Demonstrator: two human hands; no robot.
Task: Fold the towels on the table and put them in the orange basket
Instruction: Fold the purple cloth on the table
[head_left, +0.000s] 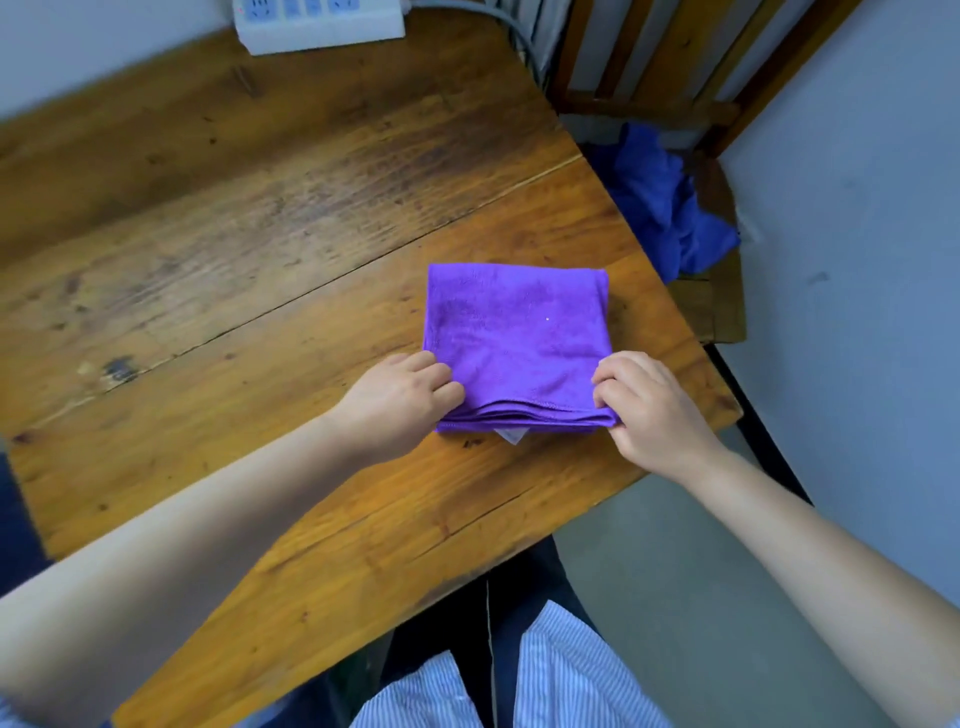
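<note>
A purple towel, folded into a thick square of several layers, lies on the wooden table near its right edge. My left hand grips the towel's near left corner with curled fingers. My right hand pinches the near right corner, fingers curled round the stacked edges. A small white label pokes out under the near edge. The orange basket is not in view.
A blue cloth lies crumpled on a wooden chair just past the table's right edge. A white power strip sits at the table's far edge by the wall. Grey floor lies to the right of my lap.
</note>
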